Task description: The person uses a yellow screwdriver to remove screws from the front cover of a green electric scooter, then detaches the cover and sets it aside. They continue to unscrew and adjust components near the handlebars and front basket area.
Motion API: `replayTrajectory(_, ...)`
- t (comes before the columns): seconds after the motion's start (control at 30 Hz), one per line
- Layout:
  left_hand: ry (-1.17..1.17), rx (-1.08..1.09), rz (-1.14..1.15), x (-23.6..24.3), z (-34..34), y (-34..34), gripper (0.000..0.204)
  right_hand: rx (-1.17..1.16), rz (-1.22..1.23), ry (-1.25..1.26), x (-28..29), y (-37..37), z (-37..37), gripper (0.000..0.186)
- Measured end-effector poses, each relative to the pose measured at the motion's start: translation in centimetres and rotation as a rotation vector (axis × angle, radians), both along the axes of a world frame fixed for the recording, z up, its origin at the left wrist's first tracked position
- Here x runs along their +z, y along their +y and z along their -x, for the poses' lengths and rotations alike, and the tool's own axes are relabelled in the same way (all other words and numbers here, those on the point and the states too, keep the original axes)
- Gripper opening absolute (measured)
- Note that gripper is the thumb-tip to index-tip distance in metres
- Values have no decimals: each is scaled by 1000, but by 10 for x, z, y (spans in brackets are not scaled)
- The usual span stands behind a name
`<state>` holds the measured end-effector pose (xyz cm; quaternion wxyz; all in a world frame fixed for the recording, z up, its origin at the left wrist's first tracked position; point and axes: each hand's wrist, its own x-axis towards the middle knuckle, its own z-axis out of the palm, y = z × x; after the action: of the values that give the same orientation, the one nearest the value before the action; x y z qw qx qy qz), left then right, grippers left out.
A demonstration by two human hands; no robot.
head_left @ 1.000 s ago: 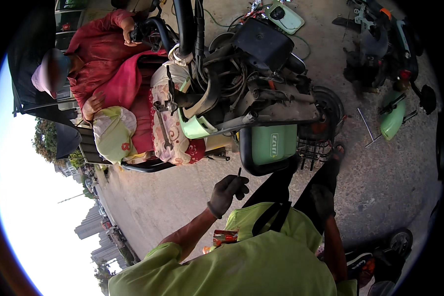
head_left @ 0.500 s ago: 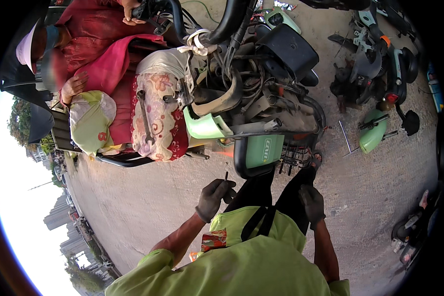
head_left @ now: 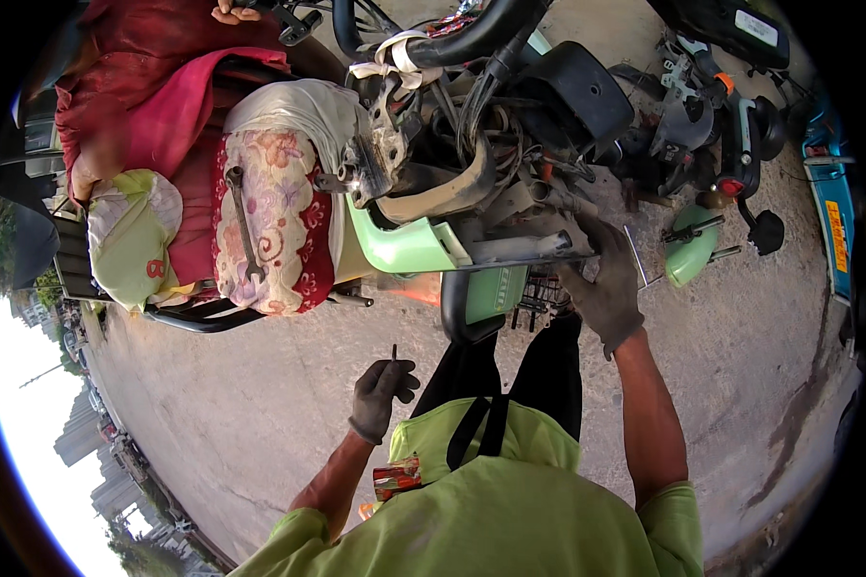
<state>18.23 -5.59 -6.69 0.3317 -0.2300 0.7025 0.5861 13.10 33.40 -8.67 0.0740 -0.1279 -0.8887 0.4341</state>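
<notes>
Here's the left hand (head_left: 375, 394) on the near side, low and out to the left, knuckles bent, pinching a small dark rod (head_left: 394, 352) between thumb and fingertips, its tip pointing far. That's a slim hold: if the pinch slackens or the rod knocks something, it could fall to the concrete floor (head_left: 260, 385) and roll.

Over on the right, the right hand (head_left: 606, 288) is reaching far, forearm nearly straight, wrist bent a touch left, gloved thumb and fingers spread at the right end of the scooter frame (head_left: 520, 252). Whether they close around the metal, I can't tell. The frame is stripped, with loose cables and bare tube ends, so a glove could snag on an edge, and a hard push there might rock the whole thing.

And look left: a long wrench (head_left: 243, 223) lies loose on the floral cover (head_left: 284, 216), and a jolt could well slide it off. The green panel (head_left: 409, 245) at the frame's left end looks thin; a knock there may crack it. Just beyond the right hand, a T-shaped metal tool (head_left: 637, 258) on the floor could trip a careless step.
</notes>
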Motion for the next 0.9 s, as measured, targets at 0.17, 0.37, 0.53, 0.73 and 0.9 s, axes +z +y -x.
replayTrajectory(0.17, 27, 2, 3, -5, -3, -8, 36, 54, 36, -19, -9, 17, 4, 48)
replayTrajectory(0.37, 17, 10, -15, -6, -1, -2, 37, 3, -21, 54, -17, 9, -8, 44)
replayTrajectory(0.53, 33, -9, -25, -3, 3, 11, 37, 0, -18, 29, -1, 8, -7, 46)
replayTrajectory(0.73, 25, -7, -12, -4, 0, 15, 38, 81, -26, 123, 24, 31, 5, 65)
replayTrajectory(0.9, 63, -32, -20, 2, 3, 28, 38, 229, 10, 143, 48, 19, 19, 69)
